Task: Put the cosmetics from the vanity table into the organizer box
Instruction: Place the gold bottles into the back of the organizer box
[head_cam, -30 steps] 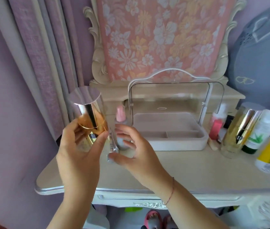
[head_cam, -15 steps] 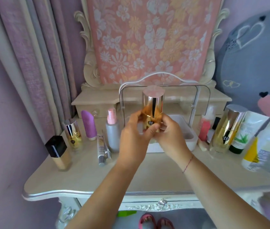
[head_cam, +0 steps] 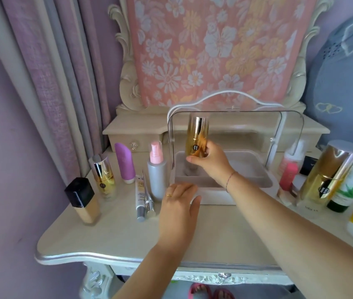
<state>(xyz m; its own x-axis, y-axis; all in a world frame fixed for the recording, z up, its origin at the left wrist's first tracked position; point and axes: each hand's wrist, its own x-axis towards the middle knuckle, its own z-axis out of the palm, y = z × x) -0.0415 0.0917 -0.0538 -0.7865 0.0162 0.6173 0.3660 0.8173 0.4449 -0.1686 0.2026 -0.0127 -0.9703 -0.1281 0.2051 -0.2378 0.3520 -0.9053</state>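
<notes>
A: White organizer box (head_cam: 218, 196) sits open at the back middle of the vanity table (head_cam: 115, 238), clear lid up. Big change: half a second ago both hands were on the gold bottle in front of it; now only the right hand (head_cam: 211, 159) has it.

B: And the left hand (head_cam: 177, 209)?

A: Dropped off, lying flat on the tabletop just beside the box's front left corner. Fingers loosely together, holding nothing, ring visible.

B: So what does that mean for the task?

A: Looks like a one-handed placement is under way. Gold bottle (head_cam: 197, 137) is over the box's left side, upright with a slight tilt, base not yet on the tray floor as far as I can tell.

B: Grip?

A: Right fingers (head_cam: 214, 147) wrap the lower part, thumb under the base edge, cap end free above.

B: Rest?

A: Plenty still out: black-capped bottle (head_cam: 82, 199), small gold bottle (head_cam: 103, 176), purple tube (head_cam: 125, 162), grey pump bottle (head_cam: 156, 171), two tubes lying flat (head_cam: 143, 196); more on the right.
</notes>
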